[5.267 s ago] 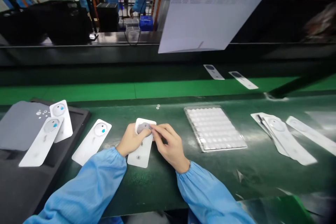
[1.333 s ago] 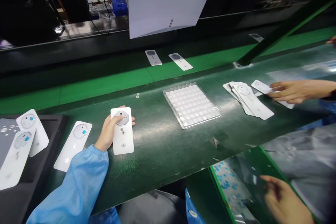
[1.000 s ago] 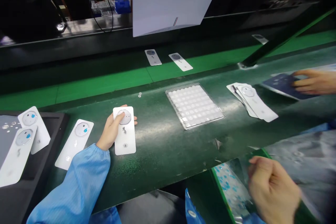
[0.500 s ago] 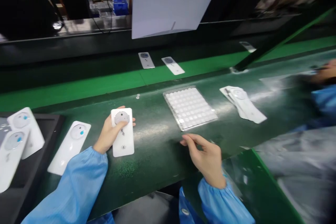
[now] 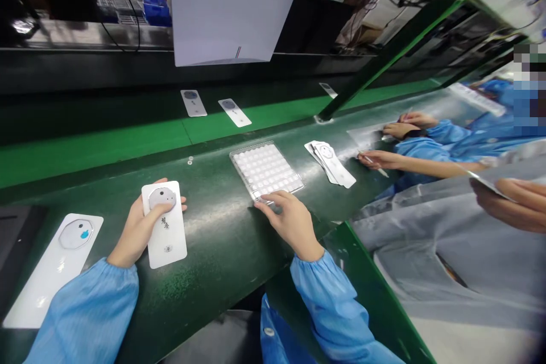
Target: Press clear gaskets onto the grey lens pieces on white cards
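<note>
Right hand's [image 5: 294, 222] thumb and forefinger nearly together at the near corner of the clear tray [image 5: 242, 177] of white pieces [image 5: 267, 164]; we cannot tell whether they pinch anything. Left hand [image 5: 137, 232] clasps the white panel [image 5: 167, 239] over the green bench [image 5: 217, 250], thumb across its grey disc [image 5: 163, 194], fingers behind. Step in hand, we judge: picking from the tray. Next move calls for a fine pinch, panel held steady

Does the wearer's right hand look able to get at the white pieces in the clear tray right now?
Likely yes: the right hand is at the near edge of the clear tray, and nothing visible blocks the white pieces, though a transparent cover can't be ruled out.
</note>
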Demonstrator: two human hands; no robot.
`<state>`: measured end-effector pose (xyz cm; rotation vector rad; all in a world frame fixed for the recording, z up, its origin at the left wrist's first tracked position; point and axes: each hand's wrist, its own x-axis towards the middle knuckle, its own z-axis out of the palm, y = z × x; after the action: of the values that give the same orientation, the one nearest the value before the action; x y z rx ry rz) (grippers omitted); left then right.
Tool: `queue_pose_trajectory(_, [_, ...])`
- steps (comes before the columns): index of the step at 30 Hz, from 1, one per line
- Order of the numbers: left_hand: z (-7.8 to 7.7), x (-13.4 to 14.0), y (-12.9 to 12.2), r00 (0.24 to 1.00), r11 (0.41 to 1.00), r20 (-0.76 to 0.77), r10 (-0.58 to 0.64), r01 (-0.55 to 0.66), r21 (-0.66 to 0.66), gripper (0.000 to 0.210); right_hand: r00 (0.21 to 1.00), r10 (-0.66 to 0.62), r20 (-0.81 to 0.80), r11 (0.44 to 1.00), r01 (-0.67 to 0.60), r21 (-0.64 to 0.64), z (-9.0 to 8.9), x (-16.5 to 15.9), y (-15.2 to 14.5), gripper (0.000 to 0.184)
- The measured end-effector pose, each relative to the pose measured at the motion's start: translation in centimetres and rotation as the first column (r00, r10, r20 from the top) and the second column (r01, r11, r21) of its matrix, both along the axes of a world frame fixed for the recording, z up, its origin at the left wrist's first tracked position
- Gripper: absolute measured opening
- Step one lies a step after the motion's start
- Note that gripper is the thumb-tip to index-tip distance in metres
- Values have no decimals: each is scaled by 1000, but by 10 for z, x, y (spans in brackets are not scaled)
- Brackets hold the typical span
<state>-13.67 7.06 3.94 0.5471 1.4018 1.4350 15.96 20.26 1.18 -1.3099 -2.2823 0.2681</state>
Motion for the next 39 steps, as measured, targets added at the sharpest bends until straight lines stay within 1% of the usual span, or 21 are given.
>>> queue_pose_trajectory(3, [0, 1, 0, 1000, 1000, 12, 10, -10, 19, 86, 999, -21, 25, 1000, 21, 6, -2, -2, -4, 36])
queue_pose_trajectory(6, [-3, 1, 0, 999, 999, 46, 15, -16, 33, 86, 999, -50, 17, 997, 48, 65, 1, -10, -6, 37])
queue_pose_trajectory(7, [-4, 1, 0, 998, 999, 56, 16, -18, 34, 87, 999, -40, -7, 995, 40, 88, 3, -16, -6, 36])
queue_pose_trajectory(8, [-5, 1, 0, 998, 999, 62, 17, -19, 35, 87, 999, -3, -36, 995, 7, 100, 5, -26, -6, 35])
queue_pose_trajectory(9, [-6, 1, 0, 998, 999, 66, 18, -20, 38, 87, 996, 59, -64, 993, -52, 101, 7, -38, -5, 33])
queue_pose_trajectory(11, [-6, 1, 0, 997, 999, 69, 21, -25, 49, 86, 971, 225, -79, 973, -219, 76, 10, -71, 1, 29])
queue_pose_trajectory(12, [-6, 1, 0, 997, 998, 71, 24, -28, 55, 85, 954, 293, -57, 955, -290, 56, 11, -90, 6, 27])
queue_pose_trajectory(13, [-5, 1, 0, 997, 998, 74, 26, -30, 59, 84, 942, 335, -17, 942, -334, 38, 10, -110, 12, 26])
queue_pose_trajectory(14, [-5, 1, 0, 997, 998, 78, 25, -30, 62, 83, 936, 350, 31, 936, -351, 24, 9, -129, 18, 25])
queue_pose_trajectory(16, [-4, 2, -1, 996, 998, 87, 23, -29, 63, 81, 934, 339, 116, 939, -343, 15, 6, -160, 29, 25])
queue_pose_trajectory(18, [-4, 2, -1, 994, 998, 105, 23, -29, 63, 80, 932, 326, 159, 942, -334, 25, 1, -177, 35, 28])
queue_pose_trajectory(19, [-4, 2, -1, 993, 997, 117, 26, -33, 64, 80, 928, 332, 167, 940, -340, 25, -2, -179, 35, 29])
queue_pose_trajectory(21, [-6, 1, -1, 989, 997, 143, 29, -39, 72, 80, 914, 359, 191, 928, -372, 36, -9, -172, 29, 31])
queue_pose_trajectory(23, [-8, 0, -1, 986, 995, 163, 31, -45, 84, 79, 883, 408, 232, 899, -432, 66, -15, -154, 17, 33])
queue_pose_trajectory(26, [-11, -1, 0, 983, 994, 180, 44, -62, 93, 80, 823, 493, 284, 837, -537, 103, -21, -120, -2, 36])
queue_pose_trajectory(29, [-14, -1, 1, 983, 993, 173, 55, -73, 95, 80, 800, 529, 282, 813, -573, 101, -24, -100, -14, 36])
queue_pose_trajectory(33, [-16, -2, 2, 986, 992, 160, 54, -72, 105, 82, 799, 537, 269, 813, -576, 85, -21, -100, -17, 37])
queue_pose_trajectory(35, [-17, -2, 2, 984, 990, 169, 53, -74, 122, 83, 787, 563, 252, 799, -596, 75, -16, -100, -19, 36])
queue_pose_trajectory(37, [-17, -3, 1, 982, 988, 181, 58, -82, 129, 85, 753, 620, 221, 761, -645, 63, -11, -92, -28, 35])
queue_pose_trajectory(39, [-17, -2, 1, 981, 989, 185, 61, -84, 122, 84, 701, 688, 186, 707, -706, 47, -7, -76, -47, 37])
